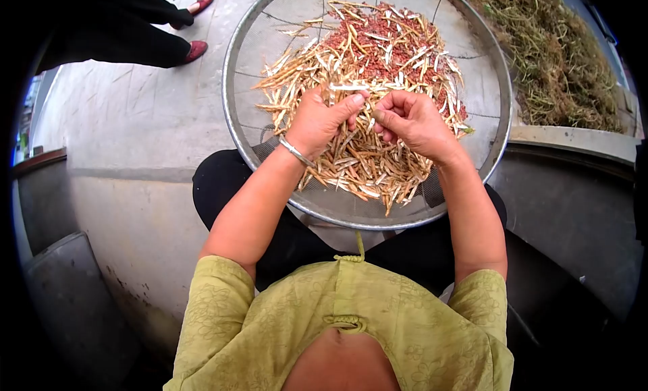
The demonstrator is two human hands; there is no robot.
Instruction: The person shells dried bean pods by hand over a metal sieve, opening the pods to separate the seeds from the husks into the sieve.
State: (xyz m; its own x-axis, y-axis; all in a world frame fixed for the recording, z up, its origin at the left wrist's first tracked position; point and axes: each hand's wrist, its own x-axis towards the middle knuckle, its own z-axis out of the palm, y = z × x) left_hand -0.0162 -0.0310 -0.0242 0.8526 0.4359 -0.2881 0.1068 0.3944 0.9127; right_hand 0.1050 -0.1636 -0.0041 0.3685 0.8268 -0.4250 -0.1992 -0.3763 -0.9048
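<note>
Over a round mesh sieve (499, 107) on my lap, both hands are close together. My left hand (322, 121), with a silver bangle at the wrist, pinches a split bean pod (349, 87) whose pale inside shows along the fingertips. A little to the right, my right hand (415, 124) has its fingers curled and pressed to the thumb; whatever they hold is hidden. Beneath the hands lie dry tan bean pods (361, 165), heaped toward me. Small red beans (398, 50) mixed with pale pods spread across the far side of the sieve.
A heap of dried plant stalks (547, 60) lies at the upper right, behind a low pale ledge (574, 136). Another person in black trousers (121, 30) and red shoes (196, 51) stands at the upper left on the concrete floor (135, 128).
</note>
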